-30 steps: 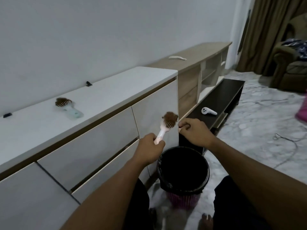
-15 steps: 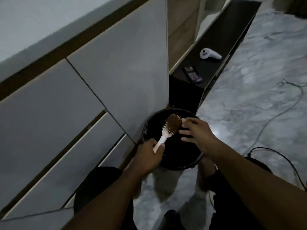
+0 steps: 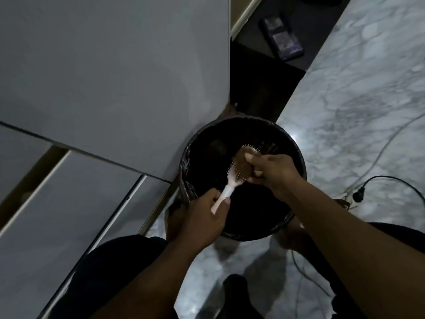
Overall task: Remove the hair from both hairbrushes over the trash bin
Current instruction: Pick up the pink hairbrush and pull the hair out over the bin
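- My left hand clenches the handle of the hairbrush, keeping its head above the trash bin so loosened hair drops inside.
- My right hand pinches the hair clump on the bristles.
- The bin stands on marble floor, against a white cabinet; a cable trails nearby.

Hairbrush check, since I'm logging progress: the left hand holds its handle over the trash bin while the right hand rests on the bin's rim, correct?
Not quite. In the head view, the right hand is pinching the hair on the hairbrush; the left hand does hold its handle over the trash bin.
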`<state>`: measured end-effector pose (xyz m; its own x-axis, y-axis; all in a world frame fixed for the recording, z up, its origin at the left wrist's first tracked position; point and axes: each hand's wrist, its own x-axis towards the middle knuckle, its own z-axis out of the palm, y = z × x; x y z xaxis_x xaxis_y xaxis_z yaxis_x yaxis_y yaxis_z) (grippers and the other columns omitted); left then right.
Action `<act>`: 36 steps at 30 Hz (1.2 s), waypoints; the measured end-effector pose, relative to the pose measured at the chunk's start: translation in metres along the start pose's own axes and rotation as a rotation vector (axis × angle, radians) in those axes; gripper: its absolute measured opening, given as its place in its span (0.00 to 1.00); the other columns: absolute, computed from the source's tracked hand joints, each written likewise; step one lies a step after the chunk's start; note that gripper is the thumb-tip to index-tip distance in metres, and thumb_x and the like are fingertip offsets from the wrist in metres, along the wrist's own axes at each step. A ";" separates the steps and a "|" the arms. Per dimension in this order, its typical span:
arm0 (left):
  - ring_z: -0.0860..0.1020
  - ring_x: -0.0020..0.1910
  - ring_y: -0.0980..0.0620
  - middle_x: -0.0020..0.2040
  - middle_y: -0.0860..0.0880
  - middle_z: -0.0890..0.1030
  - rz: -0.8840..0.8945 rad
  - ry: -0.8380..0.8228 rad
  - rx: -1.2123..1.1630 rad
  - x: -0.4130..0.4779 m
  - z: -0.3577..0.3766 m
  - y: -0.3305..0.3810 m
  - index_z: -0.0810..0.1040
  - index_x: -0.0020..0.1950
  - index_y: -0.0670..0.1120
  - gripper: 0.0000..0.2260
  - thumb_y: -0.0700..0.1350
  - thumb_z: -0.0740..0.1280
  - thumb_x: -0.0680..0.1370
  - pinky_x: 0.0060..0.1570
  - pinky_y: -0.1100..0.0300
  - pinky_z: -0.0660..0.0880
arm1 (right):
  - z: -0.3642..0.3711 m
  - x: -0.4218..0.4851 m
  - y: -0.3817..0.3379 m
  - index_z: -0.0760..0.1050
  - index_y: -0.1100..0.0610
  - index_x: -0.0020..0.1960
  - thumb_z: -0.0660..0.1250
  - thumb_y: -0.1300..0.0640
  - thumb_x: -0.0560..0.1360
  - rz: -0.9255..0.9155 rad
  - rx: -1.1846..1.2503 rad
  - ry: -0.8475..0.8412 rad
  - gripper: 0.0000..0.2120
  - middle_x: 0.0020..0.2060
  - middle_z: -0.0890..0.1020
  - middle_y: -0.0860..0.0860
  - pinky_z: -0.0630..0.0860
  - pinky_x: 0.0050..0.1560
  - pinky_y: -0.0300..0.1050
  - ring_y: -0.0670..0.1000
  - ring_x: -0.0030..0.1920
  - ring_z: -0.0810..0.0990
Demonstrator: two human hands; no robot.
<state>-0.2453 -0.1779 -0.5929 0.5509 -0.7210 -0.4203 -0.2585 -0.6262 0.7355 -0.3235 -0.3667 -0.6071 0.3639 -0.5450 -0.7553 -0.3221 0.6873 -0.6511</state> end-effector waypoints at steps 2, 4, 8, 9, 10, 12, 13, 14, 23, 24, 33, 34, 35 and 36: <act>0.69 0.27 0.57 0.32 0.49 0.74 -0.013 0.009 0.024 0.005 0.008 -0.001 0.70 0.42 0.48 0.13 0.54 0.65 0.81 0.27 0.64 0.63 | 0.000 0.007 0.002 0.79 0.67 0.45 0.77 0.56 0.72 -0.004 -0.080 0.094 0.14 0.41 0.84 0.60 0.84 0.35 0.49 0.57 0.40 0.85; 0.70 0.27 0.56 0.34 0.47 0.76 -0.029 -0.015 0.043 0.014 0.012 -0.002 0.70 0.42 0.49 0.13 0.55 0.64 0.80 0.27 0.61 0.65 | 0.000 0.013 0.001 0.78 0.64 0.40 0.77 0.56 0.72 -0.019 -0.120 0.143 0.13 0.37 0.82 0.59 0.83 0.36 0.50 0.55 0.36 0.84; 0.69 0.26 0.54 0.33 0.45 0.75 -0.043 -0.049 0.030 0.029 0.012 -0.004 0.68 0.42 0.47 0.13 0.53 0.64 0.81 0.25 0.63 0.63 | 0.002 0.023 -0.006 0.75 0.62 0.39 0.75 0.57 0.74 -0.057 -0.180 0.163 0.12 0.32 0.79 0.58 0.82 0.33 0.49 0.54 0.32 0.82; 0.69 0.25 0.55 0.32 0.47 0.73 -0.046 -0.052 0.031 0.031 0.012 -0.003 0.67 0.42 0.47 0.13 0.53 0.63 0.81 0.24 0.63 0.63 | 0.004 0.024 -0.008 0.74 0.62 0.38 0.74 0.58 0.74 -0.071 -0.198 0.164 0.13 0.32 0.79 0.58 0.82 0.32 0.49 0.54 0.32 0.81; 0.68 0.25 0.56 0.32 0.48 0.72 -0.048 -0.051 0.034 0.033 0.011 -0.003 0.66 0.41 0.49 0.13 0.52 0.63 0.81 0.24 0.64 0.64 | 0.005 0.024 -0.011 0.73 0.61 0.38 0.73 0.58 0.75 -0.085 -0.212 0.160 0.13 0.32 0.78 0.58 0.82 0.31 0.48 0.54 0.32 0.81; 0.68 0.24 0.56 0.32 0.50 0.71 -0.055 -0.041 0.049 0.037 0.010 0.000 0.64 0.41 0.51 0.13 0.52 0.62 0.82 0.23 0.65 0.65 | 0.006 0.022 -0.017 0.71 0.61 0.37 0.71 0.59 0.77 -0.104 -0.216 0.126 0.14 0.33 0.78 0.58 0.83 0.32 0.49 0.54 0.33 0.81; 0.68 0.24 0.55 0.33 0.50 0.71 -0.058 -0.040 0.060 0.038 0.009 0.001 0.63 0.41 0.52 0.12 0.52 0.61 0.83 0.23 0.65 0.65 | 0.007 0.021 -0.020 0.70 0.60 0.37 0.70 0.60 0.78 -0.113 -0.213 0.104 0.14 0.33 0.77 0.58 0.84 0.33 0.49 0.54 0.34 0.81; 0.69 0.25 0.56 0.33 0.49 0.71 -0.062 -0.042 0.072 0.039 0.009 0.003 0.63 0.42 0.52 0.12 0.52 0.60 0.83 0.23 0.65 0.65 | 0.008 0.020 -0.023 0.69 0.60 0.37 0.69 0.60 0.79 -0.120 -0.210 0.087 0.14 0.33 0.76 0.58 0.85 0.34 0.49 0.54 0.35 0.81; 0.72 0.28 0.53 0.36 0.48 0.74 -0.068 -0.008 0.103 0.045 0.008 0.008 0.65 0.46 0.48 0.10 0.52 0.60 0.83 0.23 0.66 0.66 | 0.016 0.029 -0.021 0.68 0.58 0.40 0.69 0.63 0.76 -0.170 -0.267 0.175 0.11 0.39 0.76 0.58 0.85 0.39 0.52 0.56 0.40 0.81; 0.72 0.28 0.53 0.36 0.48 0.75 -0.074 -0.002 0.109 0.044 0.007 0.008 0.66 0.46 0.48 0.10 0.53 0.60 0.83 0.24 0.67 0.67 | 0.017 0.028 -0.020 0.69 0.58 0.42 0.71 0.63 0.75 -0.196 -0.270 0.180 0.10 0.41 0.76 0.57 0.84 0.39 0.52 0.55 0.41 0.81; 0.72 0.27 0.55 0.34 0.51 0.74 -0.054 0.017 0.163 0.045 -0.002 -0.004 0.64 0.45 0.51 0.10 0.53 0.61 0.82 0.23 0.64 0.61 | 0.027 0.031 -0.014 0.81 0.59 0.47 0.74 0.64 0.74 -0.361 -0.432 0.151 0.04 0.45 0.85 0.57 0.80 0.33 0.35 0.52 0.38 0.86; 0.72 0.28 0.54 0.34 0.50 0.74 -0.059 0.014 0.167 0.045 -0.002 -0.005 0.64 0.45 0.51 0.10 0.53 0.61 0.82 0.23 0.64 0.60 | 0.027 0.032 -0.014 0.81 0.58 0.44 0.73 0.65 0.74 -0.375 -0.465 0.161 0.04 0.43 0.85 0.56 0.79 0.31 0.34 0.51 0.36 0.86; 0.72 0.28 0.53 0.35 0.49 0.74 -0.069 0.009 0.175 0.046 -0.002 -0.006 0.65 0.46 0.51 0.10 0.53 0.60 0.82 0.24 0.63 0.60 | 0.027 0.032 -0.015 0.80 0.56 0.42 0.73 0.64 0.75 -0.377 -0.507 0.158 0.05 0.41 0.85 0.54 0.79 0.30 0.34 0.49 0.33 0.85; 0.73 0.29 0.52 0.36 0.48 0.74 -0.085 0.001 0.183 0.046 -0.002 -0.007 0.65 0.46 0.50 0.09 0.53 0.60 0.83 0.24 0.61 0.61 | 0.027 0.033 -0.014 0.80 0.55 0.41 0.73 0.63 0.75 -0.374 -0.561 0.143 0.06 0.39 0.85 0.52 0.79 0.31 0.35 0.47 0.31 0.83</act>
<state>-0.2171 -0.2064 -0.6164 0.5780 -0.6630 -0.4757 -0.3509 -0.7283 0.5886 -0.2834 -0.3815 -0.6209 0.4318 -0.7817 -0.4501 -0.6150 0.1098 -0.7808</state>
